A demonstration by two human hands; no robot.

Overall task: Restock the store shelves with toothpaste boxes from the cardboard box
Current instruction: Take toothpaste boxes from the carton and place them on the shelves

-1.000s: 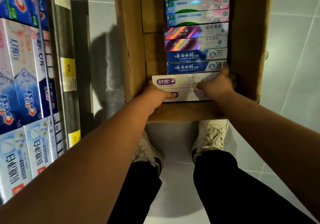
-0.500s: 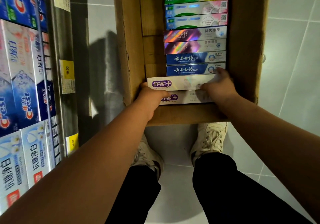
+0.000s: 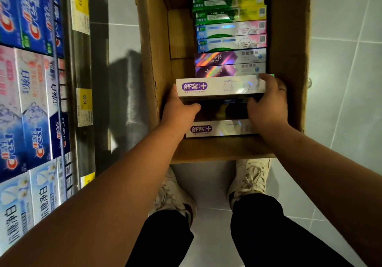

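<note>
An open cardboard box [image 3: 154,64] stands on the floor in front of my feet, filled with a row of toothpaste boxes. A white toothpaste box with a purple logo [image 3: 219,85] is raised above the row, held at both ends. My left hand [image 3: 179,107] grips its left end and my right hand [image 3: 267,101] grips its right end. A second white box with the same logo [image 3: 219,129] lies below, nearest me. Purple holographic boxes [image 3: 229,58], pink-and-blue ones [image 3: 231,30] and green ones [image 3: 227,2] lie further back.
Store shelves [image 3: 80,109] run along the left, stocked with Crest boxes [image 3: 35,122] and pale blue boxes [image 3: 26,200], with yellow price tags [image 3: 84,101] on the rails. Grey tiled floor [image 3: 341,80] lies to the right. My white shoes [image 3: 250,180] stand just behind the cardboard box.
Both hands have lifted the upper white box out of the row; it now hides the two blue boxes behind it. The view has moved closer to the cardboard box.
</note>
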